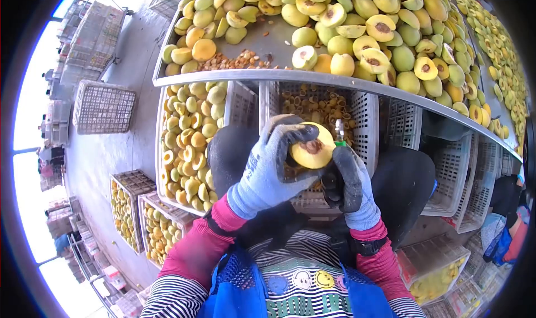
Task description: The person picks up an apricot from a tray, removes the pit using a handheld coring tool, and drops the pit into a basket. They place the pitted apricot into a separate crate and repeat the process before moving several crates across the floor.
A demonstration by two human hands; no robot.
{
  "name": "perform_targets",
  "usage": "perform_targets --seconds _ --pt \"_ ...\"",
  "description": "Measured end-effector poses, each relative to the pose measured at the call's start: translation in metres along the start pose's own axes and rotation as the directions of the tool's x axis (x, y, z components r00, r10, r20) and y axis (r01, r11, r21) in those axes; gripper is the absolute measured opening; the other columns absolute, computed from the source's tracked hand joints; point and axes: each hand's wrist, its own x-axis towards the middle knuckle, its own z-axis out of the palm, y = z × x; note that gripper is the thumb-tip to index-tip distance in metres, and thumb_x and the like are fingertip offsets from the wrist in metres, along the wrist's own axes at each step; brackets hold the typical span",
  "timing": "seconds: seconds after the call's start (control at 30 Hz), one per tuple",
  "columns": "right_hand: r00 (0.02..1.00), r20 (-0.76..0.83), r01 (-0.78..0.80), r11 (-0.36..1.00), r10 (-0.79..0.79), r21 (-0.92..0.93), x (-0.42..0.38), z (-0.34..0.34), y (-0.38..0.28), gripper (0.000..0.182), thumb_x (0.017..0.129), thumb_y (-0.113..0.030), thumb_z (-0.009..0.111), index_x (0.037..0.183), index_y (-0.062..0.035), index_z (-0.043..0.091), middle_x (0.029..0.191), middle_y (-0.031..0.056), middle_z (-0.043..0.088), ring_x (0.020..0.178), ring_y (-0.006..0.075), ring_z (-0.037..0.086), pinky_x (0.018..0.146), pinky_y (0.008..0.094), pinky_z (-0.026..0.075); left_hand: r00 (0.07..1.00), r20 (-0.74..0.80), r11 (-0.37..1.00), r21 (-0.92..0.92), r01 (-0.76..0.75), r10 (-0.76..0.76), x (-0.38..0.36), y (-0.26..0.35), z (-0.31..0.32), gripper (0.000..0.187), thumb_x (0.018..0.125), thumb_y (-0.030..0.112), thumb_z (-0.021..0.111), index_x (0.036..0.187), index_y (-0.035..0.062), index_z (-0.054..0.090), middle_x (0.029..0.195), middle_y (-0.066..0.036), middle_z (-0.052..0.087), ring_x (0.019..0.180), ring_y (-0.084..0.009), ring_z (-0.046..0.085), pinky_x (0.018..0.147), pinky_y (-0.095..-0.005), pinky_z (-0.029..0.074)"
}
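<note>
My left hand (pixel 273 164), in a blue-grey glove with dark fingertips, is closed around a yellow peach half (pixel 314 150). Its cut face shows, with a brown, ragged pit hollow in the middle. Close to the fruit's right edge, my right hand (pixel 353 181), gloved the same way, grips a small tool (pixel 340 132) with a bit of green handle and a shiny metal tip pointing up. The tool's exact kind is hard to make out. Below the hands, a crate (pixel 365 128) between my knees contains peach scraps (pixel 318 106).
A metal-rimmed table (pixel 268 75) piled with peach halves (pixel 385 27) and loose pits (pixel 234 61) stands ahead. A white crate (pixel 240 103) full of peach halves is at my left knee. More crates (pixel 103 108) stand on the floor; another person (pixel 505 228) sits at far right.
</note>
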Motion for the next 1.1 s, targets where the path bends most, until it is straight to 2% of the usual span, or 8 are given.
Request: perform_targets --seconds 0.07,0.13,0.3,0.33,0.53,0.83,0.93,1.1 --pt "0.996 -0.006 0.087 0.99 -0.088 -0.113 -0.006 0.009 0.005 0.025 0.088 -0.024 0.065 0.106 -0.0083 0.057 0.06 -0.002 0.052 0.04 0.0043 0.041 0.035 0.0194 0.029 0.999 0.045 0.997 -0.075 0.012 -0.009 -0.012 0.005 -0.001 0.067 0.061 0.007 0.08 0.121 0.005 0.051 0.12 -0.016 0.05 0.115 -0.0319 0.049 0.095 -0.0379 0.043" --pt "0.993 -0.068 0.084 0.986 -0.095 -0.141 -0.01 0.017 0.005 0.033 0.085 -0.018 0.069 0.113 -0.0061 0.055 0.062 -0.0027 0.052 0.041 0.0027 0.041 0.036 0.0186 0.03 0.923 0.015 0.547 -0.802 0.241 -0.385 -0.021 0.019 0.013 0.061 0.066 0.008 0.073 0.122 0.0014 0.049 0.123 -0.013 0.048 0.118 -0.0254 0.047 0.098 -0.0362 0.04" --pt "0.851 0.164 0.485 0.627 -0.498 -0.61 -0.004 0.017 0.019 0.018 0.089 -0.014 0.063 0.099 -0.0017 0.054 0.069 0.0032 0.054 0.054 0.0087 0.052 0.047 0.0246 0.038 0.775 0.244 0.179 -0.892 0.415 -0.583 -0.036 -0.007 0.017 0.038 0.097 0.031 0.051 0.113 -0.0025 0.057 0.094 -0.002 0.062 0.086 -0.0071 0.055 0.077 -0.0227 0.045" --pt "0.697 0.261 0.544 0.255 -0.668 -0.799 -0.003 0.017 0.022 0.015 0.09 -0.012 0.061 0.096 -0.0008 0.053 0.068 0.0061 0.054 0.056 0.0115 0.055 0.049 0.0275 0.04 0.777 0.238 0.178 -0.895 0.408 -0.583 -0.039 -0.007 0.021 0.038 0.097 0.031 0.051 0.113 -0.0025 0.057 0.094 -0.002 0.062 0.086 -0.0071 0.055 0.077 -0.0227 0.045" --pt "0.708 0.342 0.565 0.205 -0.617 -0.799 -0.028 0.021 0.054 0.016 0.092 -0.015 0.052 0.092 0.0013 0.051 0.069 0.0198 0.055 0.064 0.0398 0.056 0.055 0.0424 0.044 0.811 -0.174 0.656 -0.69 0.305 -0.559 -0.046 0.007 0.026 0.03 0.096 0.024 0.051 0.106 -0.0027 0.058 0.09 -0.007 0.062 0.082 -0.0104 0.056 0.074 -0.0255 0.046" --pt "0.742 0.351 0.614 0.369 -0.571 -0.698 -0.036 0.022 0.061 0.027 0.096 -0.017 0.047 0.109 0.006 0.052 0.081 0.0137 0.063 0.069 0.0211 0.062 0.063 0.0312 0.049 0.823 -0.324 0.775 -0.598 0.204 -0.466 -0.046 0.007 0.031 0.021 0.092 0.01 0.052 0.104 -0.0066 0.057 0.085 -0.015 0.062 0.077 -0.0168 0.06 0.068 -0.0287 0.047" --pt "0.987 0.15 -0.03 0.985 0.056 -0.171 -0.045 0.02 0.051 0.037 0.098 -0.037 0.045 0.095 -0.002 0.055 0.064 0.0075 0.055 0.039 0.0126 0.046 0.034 0.0269 0.037 0.891 -0.188 0.827 -0.487 0.28 -0.412 -0.037 0.016 0.015 0.017 0.089 0.013 0.056 0.099 -0.0007 0.059 0.081 -0.017 0.061 0.073 -0.0258 0.064 0.064 -0.0337 0.049" --pt "0.792 0.579 -0.504 0.741 0.193 0.444 -0.039 0.016 0.051 0.05 0.096 -0.051 0.036 0.086 -0.0043 0.051 0.05 0.0017 0.044 0.032 0.0084 0.038 0.027 0.0213 0.032 0.985 -0.098 0.948 -0.3 0.107 -0.142 -0.034 0.0 0.018 0.02 0.088 0.015 0.059 0.103 0.0006 0.06 0.086 -0.014 0.061 0.078 -0.0256 0.063 0.069 -0.0352 0.051"
